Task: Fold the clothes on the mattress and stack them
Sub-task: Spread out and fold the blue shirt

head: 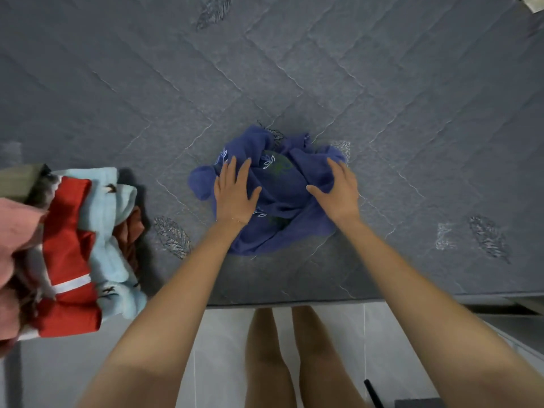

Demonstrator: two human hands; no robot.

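A crumpled blue garment point(279, 189) with small white leaf prints lies bunched on the grey quilted mattress point(294, 69), close to its near edge. My left hand point(235, 192) rests flat on the garment's left part with fingers spread. My right hand point(338, 192) lies on its right part, fingers curled down into the cloth; whether they grip it I cannot tell. At the left edge of the mattress sits a pile of clothes point(73, 245): a red piece with a white stripe, a light blue one, a pink one and a brown one.
The mattress's near edge point(323, 301) runs across the lower part of the view, with pale floor tiles point(223, 348) and my legs below it. A dark object point(374, 393) lies on the floor at the bottom right. Grey leaf motifs dot the mattress.
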